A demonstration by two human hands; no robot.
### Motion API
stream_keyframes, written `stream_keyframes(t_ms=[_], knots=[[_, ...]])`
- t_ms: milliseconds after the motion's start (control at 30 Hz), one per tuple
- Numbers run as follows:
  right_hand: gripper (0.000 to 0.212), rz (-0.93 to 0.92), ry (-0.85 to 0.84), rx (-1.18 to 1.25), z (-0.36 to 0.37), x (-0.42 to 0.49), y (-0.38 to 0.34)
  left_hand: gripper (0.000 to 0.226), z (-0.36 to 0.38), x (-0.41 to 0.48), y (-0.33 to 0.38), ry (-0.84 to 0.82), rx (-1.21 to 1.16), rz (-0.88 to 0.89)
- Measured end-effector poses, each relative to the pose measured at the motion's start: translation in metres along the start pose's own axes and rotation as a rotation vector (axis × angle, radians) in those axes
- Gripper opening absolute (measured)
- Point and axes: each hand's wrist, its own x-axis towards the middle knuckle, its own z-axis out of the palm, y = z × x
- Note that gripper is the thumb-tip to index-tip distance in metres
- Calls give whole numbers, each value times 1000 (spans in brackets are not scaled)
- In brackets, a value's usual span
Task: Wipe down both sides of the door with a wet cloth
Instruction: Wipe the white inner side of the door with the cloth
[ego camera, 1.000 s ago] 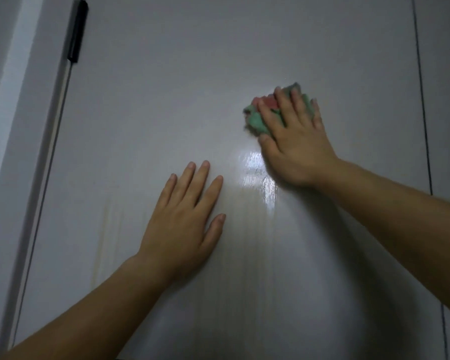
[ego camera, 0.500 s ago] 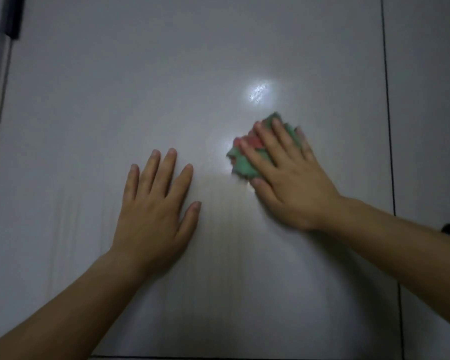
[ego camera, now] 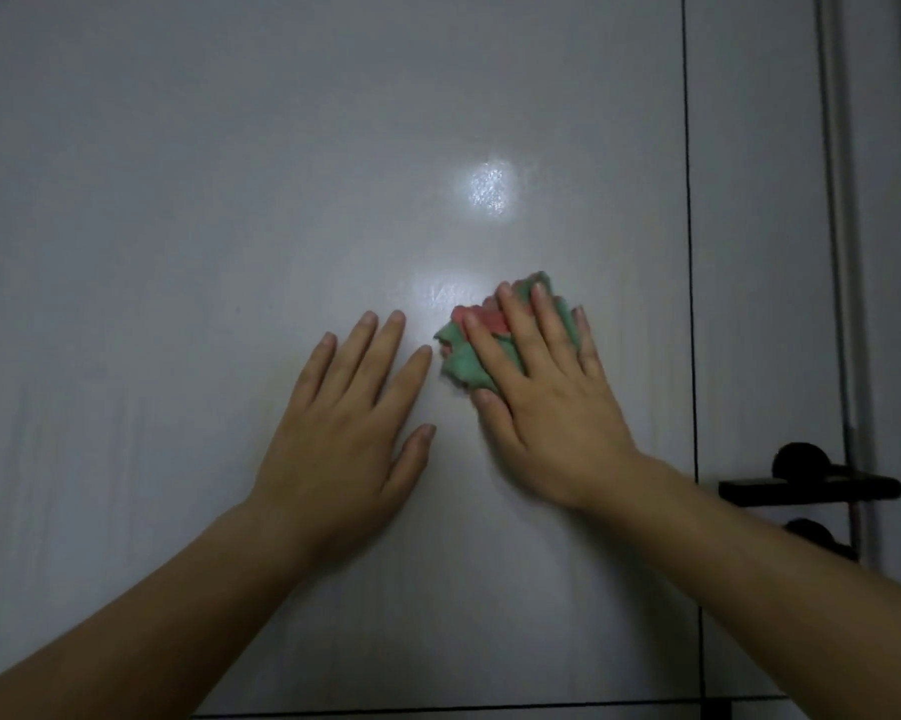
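A pale grey door (ego camera: 230,200) fills the head view, glossy with a wet sheen and a bright glare spot near its middle. My right hand (ego camera: 542,397) presses a bunched green and red cloth (ego camera: 459,356) flat against the door, fingers straight over it. My left hand (ego camera: 344,439) lies flat on the door just left of the cloth, fingers spread and holding nothing. Part of the cloth is hidden under my right palm.
A black lever handle (ego camera: 812,483) with a round black fitting below it sits at the door's right edge. A thin dark vertical groove (ego camera: 690,252) runs down the door right of my hands. The door frame (ego camera: 848,200) stands at far right.
My right hand has dragged the cloth down the door, closer to my left hand. My view has swung right: the hinge is gone from sight and the handle has come in.
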Motion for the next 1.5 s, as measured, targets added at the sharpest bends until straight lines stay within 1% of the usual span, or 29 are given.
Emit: stream_keyframes(t_ms=[33, 67, 100, 167, 233, 300, 400, 467, 533, 633, 700, 800, 867, 1000, 1067, 1133, 1200, 1267, 1367, 1433, 1500], knots=[[64, -25, -9, -5, -2, 0, 10, 66, 0, -1, 0, 0, 10, 0], [64, 1, 0, -3, -6, 7, 23, 66, 1, -1, 0, 1, 14, -4], [64, 75, 20, 11, -11, 17, 37, 66, 1, -1, 1, 1, 12, -9], [63, 279, 55, 82, -24, 38, 61, 66, 1, 1, 4, -3, 7, -27], [63, 402, 70, 135, -27, 42, 63, 67, 1, 1, 9, -7, 7, -46], [65, 404, 73, 126, -19, 24, 40, 68, 1, 2, 13, -9, 3, -67], [65, 370, 28, 107, -5, -9, 4, 69, -1, 4, 17, -9, -14, -93], [65, 443, 32, 134, -6, -6, 9, 69, -1, 4, 19, -10, -11, -105], [64, 594, 54, 182, -16, 14, 33, 69, -2, 5, 22, -7, -9, -112], [64, 883, 73, 264, -35, 34, 73, 67, -3, 11, 28, 16, -34, -72], [64, 971, 82, 295, -34, 27, 69, 67, -2, 17, 37, 8, -47, -15], [68, 887, 84, 304, -18, 1, 40, 67, 4, 22, 58, 12, -58, 58], [67, 864, 70, 290, -16, -5, 46, 67, 9, 21, 72, 15, -54, 100], [65, 1065, 42, 343, -40, 15, 93, 66, 19, 17, 80, 5, -47, 122], [67, 1120, 37, 382, -42, 19, 91, 66, 21, 17, 80, 12, -48, 132], [69, 1078, 39, 405, -34, 13, 65, 66, 21, 17, 79, 14, -53, 143], [71, 972, 44, 400, -20, 0, 32, 67, 20, 17, 77, 21, -59, 148], [72, 917, 38, 381, -13, -6, 21, 67, 19, 14, 73, 24, -47, 145], [70, 1000, 52, 382, -22, 11, 40, 67, 18, 7, 61, 37, -13, 114], [69, 1029, 110, 386, -22, 18, 42, 67, 19, 4, 55, 36, -7, 116], [69, 922, 178, 340, -8, 3, 18, 66, 21, 2, 54, 38, -15, 126]])
